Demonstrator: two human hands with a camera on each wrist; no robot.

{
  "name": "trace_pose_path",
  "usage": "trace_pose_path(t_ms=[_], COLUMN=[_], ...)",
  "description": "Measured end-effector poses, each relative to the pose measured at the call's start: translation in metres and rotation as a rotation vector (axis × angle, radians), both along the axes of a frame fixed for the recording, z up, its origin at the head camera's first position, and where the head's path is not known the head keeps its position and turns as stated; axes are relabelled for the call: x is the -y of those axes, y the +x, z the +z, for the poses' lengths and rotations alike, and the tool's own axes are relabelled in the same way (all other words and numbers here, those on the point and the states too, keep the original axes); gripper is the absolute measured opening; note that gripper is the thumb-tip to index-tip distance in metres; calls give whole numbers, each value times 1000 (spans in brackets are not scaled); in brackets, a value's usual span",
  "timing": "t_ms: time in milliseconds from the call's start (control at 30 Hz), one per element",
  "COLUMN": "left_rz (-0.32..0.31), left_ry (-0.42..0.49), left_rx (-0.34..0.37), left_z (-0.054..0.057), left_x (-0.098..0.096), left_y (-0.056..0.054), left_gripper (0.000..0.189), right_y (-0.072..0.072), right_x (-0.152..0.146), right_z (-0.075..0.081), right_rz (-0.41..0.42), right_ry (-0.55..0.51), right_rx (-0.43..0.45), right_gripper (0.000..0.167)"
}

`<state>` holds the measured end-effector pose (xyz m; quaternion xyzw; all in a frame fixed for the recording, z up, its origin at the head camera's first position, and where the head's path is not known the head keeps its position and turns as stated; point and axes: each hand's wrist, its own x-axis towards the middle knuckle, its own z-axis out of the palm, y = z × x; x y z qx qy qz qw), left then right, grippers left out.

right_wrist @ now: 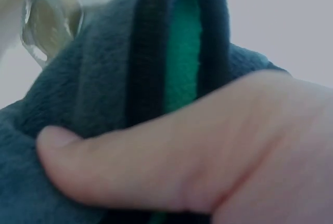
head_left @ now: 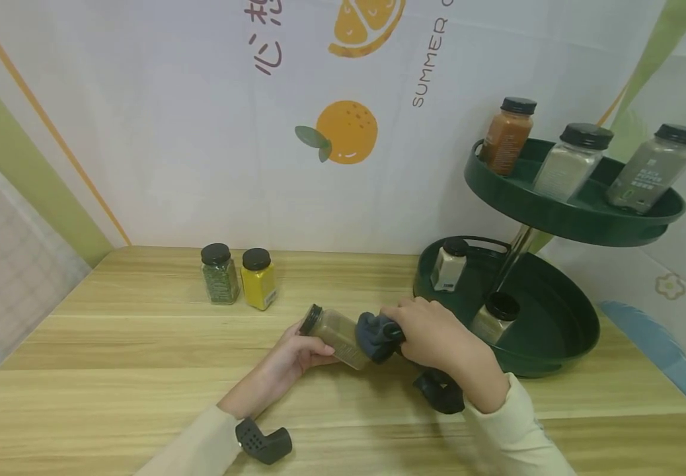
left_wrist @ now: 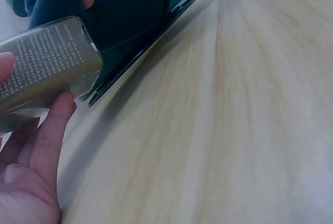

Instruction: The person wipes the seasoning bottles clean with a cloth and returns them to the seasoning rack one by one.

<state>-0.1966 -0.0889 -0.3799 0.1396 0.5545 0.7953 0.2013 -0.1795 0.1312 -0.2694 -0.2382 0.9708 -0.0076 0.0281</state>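
Just below the centre of the head view, the jar (head_left: pixel 338 336) lay tilted in the left hand (head_left: pixel 301 354), lid toward the upper left, base toward the lower right. The left fingers grasped it, thumb across one face and fingers under it, a hold that seemed meant to steady it while leaving the base end bare. At its right, the cloth (head_left: pixel 375 337) overlapped its side; how firmly it pressed could not be told. The right hand (head_left: pixel 429 330) clutched the cloth, probably bunched to make a pad. At centre left, the green jar (head_left: pixel 222 281) and yellow jar (head_left: pixel 259 284) stood upright on the table (head_left: pixel 141 370), perhaps set there to leave working room. At upper right, the upper tray (head_left: pixel 569 218) held the red jar (head_left: pixel 505 141), white jar (head_left: pixel 568 170) and pepper jar (head_left: pixel 649 175), its raised rim likely guarding against sliding. Below, the lower tray (head_left: pixel 566 330) held the small jar (head_left: pixel 450 268) and front jar (head_left: pixel 494 322).
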Motion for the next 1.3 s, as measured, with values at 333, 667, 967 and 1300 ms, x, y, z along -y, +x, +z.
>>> trace_pose_path(t_ms=[333,667,967,1300], left_rz=[13,20,23,43], left_ry=[16,19,28,260], left_rx=[5,11,4,152], left_z=[1,1,0,-2], left_x=[-1,0,-1,1], left_y=[1,0,0,-3], left_gripper=[40,42,42,51], right_y=[1,5,3,0], right_x=[8,27,15,5], right_z=[0,-12,-3,-1], right_rz=[92,169,49,5], right_ry=[-100,-149,-56,-67], right_rx=[-228,-275,-133,-120], right_gripper=[55,57,51,43])
